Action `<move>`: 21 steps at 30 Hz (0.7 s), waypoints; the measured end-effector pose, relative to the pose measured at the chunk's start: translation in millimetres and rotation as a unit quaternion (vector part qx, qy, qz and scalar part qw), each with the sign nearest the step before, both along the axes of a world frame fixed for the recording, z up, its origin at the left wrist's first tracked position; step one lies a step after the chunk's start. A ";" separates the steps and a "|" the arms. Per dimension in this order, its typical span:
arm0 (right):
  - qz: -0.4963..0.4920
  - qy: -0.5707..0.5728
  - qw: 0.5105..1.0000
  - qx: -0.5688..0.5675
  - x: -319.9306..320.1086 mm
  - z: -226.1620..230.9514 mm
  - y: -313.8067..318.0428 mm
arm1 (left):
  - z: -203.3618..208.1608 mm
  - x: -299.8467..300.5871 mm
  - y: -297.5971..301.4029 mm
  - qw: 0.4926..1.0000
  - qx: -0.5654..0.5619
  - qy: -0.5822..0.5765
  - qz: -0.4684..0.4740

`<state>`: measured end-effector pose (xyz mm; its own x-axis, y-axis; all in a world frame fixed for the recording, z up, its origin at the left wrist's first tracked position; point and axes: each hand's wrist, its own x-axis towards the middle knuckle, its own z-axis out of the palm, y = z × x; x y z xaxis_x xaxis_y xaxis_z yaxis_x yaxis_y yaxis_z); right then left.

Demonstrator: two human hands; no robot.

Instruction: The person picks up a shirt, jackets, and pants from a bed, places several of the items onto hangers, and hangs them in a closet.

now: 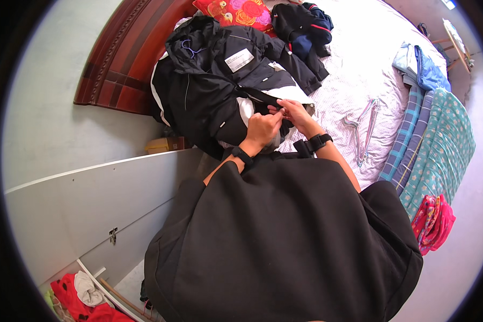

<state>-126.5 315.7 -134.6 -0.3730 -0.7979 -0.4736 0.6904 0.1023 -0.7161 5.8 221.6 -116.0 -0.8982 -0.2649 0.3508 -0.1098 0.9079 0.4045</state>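
Note:
A black and white hooded jacket [198, 102] lies spread on the bed in front of me. My left hand [263, 130] is closed at the jacket's near edge, its fingertips meeting those of my right hand. My right hand [296, 115] pinches a dark strip of the jacket's front edge, which stretches from the collar area toward my fingers. Exactly what sits between the fingertips is too small to make out. A purple hanger hook [190, 49] shows inside the hood. A white label [239, 60] lies on the jacket's inner side.
Several hangers [366, 131] lie on the white bedsheet [354, 70]. Dark clothing [303, 27] and a red floral pillow [236, 12] are beyond the jacket. Folded bedding [434, 150] lines the right side. A brown headboard [123, 64] and a white cabinet panel [91, 209] stand left.

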 end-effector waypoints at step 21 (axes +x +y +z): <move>0.052 -0.072 0.992 -0.087 1.6 -20.0 6.7 | -14.4 25.6 -44.7 0.836 0.545 -0.051 -0.019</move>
<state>-124.9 322.3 -154.7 -0.2217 -0.9032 -0.3677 0.7794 0.0625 -0.6234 31.3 176.9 -130.4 -0.9236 -0.3482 -0.1606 -0.1745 0.0085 0.9846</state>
